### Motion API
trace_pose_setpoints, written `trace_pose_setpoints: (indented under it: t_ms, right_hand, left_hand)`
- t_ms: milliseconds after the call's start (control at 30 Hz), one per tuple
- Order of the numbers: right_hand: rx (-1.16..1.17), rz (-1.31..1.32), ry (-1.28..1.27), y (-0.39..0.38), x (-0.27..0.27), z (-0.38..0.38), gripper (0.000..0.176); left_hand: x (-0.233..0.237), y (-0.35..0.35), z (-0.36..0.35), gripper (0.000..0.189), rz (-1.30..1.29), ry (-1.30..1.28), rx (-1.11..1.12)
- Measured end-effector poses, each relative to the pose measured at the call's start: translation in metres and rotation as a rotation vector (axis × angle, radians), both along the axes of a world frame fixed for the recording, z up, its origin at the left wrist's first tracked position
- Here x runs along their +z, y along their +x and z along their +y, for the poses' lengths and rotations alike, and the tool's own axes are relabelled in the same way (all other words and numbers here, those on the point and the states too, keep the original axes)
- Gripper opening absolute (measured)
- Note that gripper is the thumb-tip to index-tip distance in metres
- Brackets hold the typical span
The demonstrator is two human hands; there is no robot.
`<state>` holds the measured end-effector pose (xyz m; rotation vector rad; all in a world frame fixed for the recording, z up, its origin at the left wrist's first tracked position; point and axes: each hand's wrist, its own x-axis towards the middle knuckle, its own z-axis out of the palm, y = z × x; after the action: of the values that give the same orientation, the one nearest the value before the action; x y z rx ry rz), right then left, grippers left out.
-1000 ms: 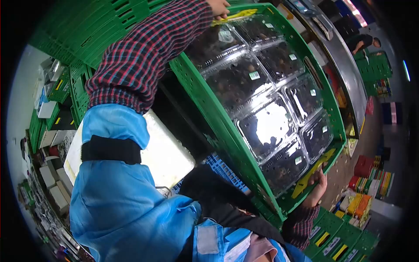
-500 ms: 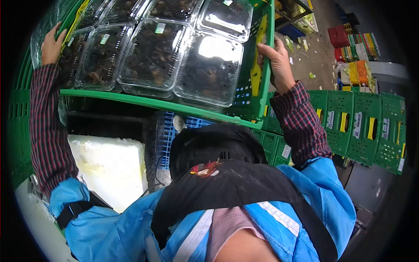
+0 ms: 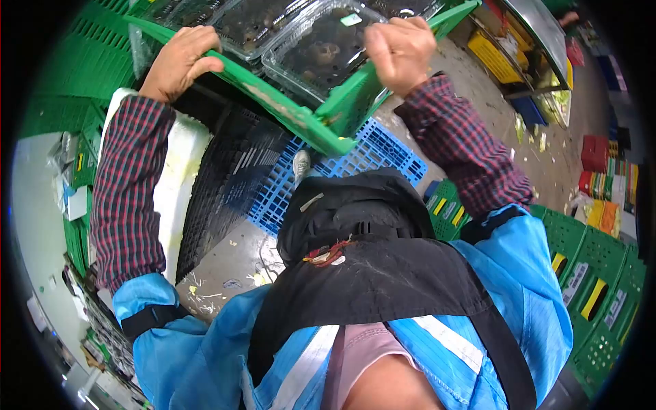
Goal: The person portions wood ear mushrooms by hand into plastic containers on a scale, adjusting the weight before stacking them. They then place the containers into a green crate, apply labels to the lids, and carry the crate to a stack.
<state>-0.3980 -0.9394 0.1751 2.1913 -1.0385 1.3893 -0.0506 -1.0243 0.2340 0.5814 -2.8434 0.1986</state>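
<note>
A green plastic crate (image 3: 273, 104) is in front of me at the top of the view, turned so that one corner points toward me. Clear lidded plastic boxes (image 3: 311, 58) with dark brown contents, perhaps mushrooms, fill it. My left hand (image 3: 181, 63) is closed over the near rim, its thumb on top. On the right-hand rim, my right hand (image 3: 403, 55) is closed with the fingers folded over the edge. The crate's far side lies outside the view.
Below the crate are a blue pallet (image 3: 393, 147) and a dark slatted surface (image 3: 229, 154). A white foam block (image 3: 184, 154) stands at left. Stacked green crates (image 3: 594, 263) line the right. Beyond, a metal table (image 3: 543, 34) stands near a yellow crate (image 3: 493, 56).
The crate has turned, and its near corner has shifted left and closer to me. My left hand has gone from the crate's left side to its near rim. More of the pallet shows.
</note>
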Motion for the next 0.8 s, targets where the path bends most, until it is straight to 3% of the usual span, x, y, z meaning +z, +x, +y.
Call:
trace_pose_setpoints:
  t_ms: [67, 167, 267, 300, 333, 400, 467, 500, 533, 567, 633, 800]
  right_hand:
    - [0.031, -0.057, -0.101, 0.012, -0.001, -0.001, 0.016]
    - [0.092, -0.015, -0.105, -0.009, -0.001, 0.005, 0.019]
    - [0.153, 0.251, 0.207, -0.041, 0.009, 0.03, 0.028]
    - [0.197, 0.305, 0.246, -0.044, 0.016, 0.036, 0.031]
    - [0.192, 0.374, 0.278, -0.044, 0.021, 0.042, 0.046]
    - [0.314, 0.448, 0.146, -0.033, 0.031, 0.049, 0.061]
    - [0.464, 0.522, 0.245, -0.009, 0.026, 0.061, 0.058]
    - [0.536, 0.388, 0.287, 0.001, 0.019, 0.071, 0.053]
    - [0.399, 0.404, 0.331, 0.008, 0.021, 0.082, 0.05]
    - [0.412, 0.316, 0.257, 0.006, 0.019, 0.084, 0.051]
    - [0.4, 0.338, 0.123, 0.002, 0.015, 0.088, 0.051]
    - [0.449, 0.27, 0.141, 0.014, 0.003, 0.057, 0.047]
  left_hand:
    - [0.001, 0.01, -0.006, 0.064, -0.02, -0.02, 0.022]
    - [-0.004, 0.008, -0.001, 0.067, -0.017, -0.003, 0.043]
    - [-0.001, 0.002, 0.008, 0.063, 0.023, 0.01, 0.113]
    - [-0.003, -0.001, 0.019, 0.046, 0.094, -0.082, 0.064]
    - [-0.005, -0.006, 0.04, 0.04, 0.185, -0.026, 0.128]
    - [-0.002, -0.043, 0.1, 0.051, 0.338, 0.142, 0.142]
    - [0.003, -0.09, 0.156, 0.049, 0.154, 0.152, 0.054]
    - [-0.005, -0.111, 0.178, 0.044, 0.145, 0.127, 0.057]
    - [-0.017, -0.127, 0.191, 0.039, 0.182, 0.053, 0.075]
    - [-0.024, -0.129, 0.2, 0.036, 0.276, 0.054, 0.086]
    - [-0.02, -0.133, 0.212, 0.029, 0.273, 0.102, 0.083]
    - [-0.018, -0.124, 0.193, 0.022, 0.282, 0.205, 0.194]
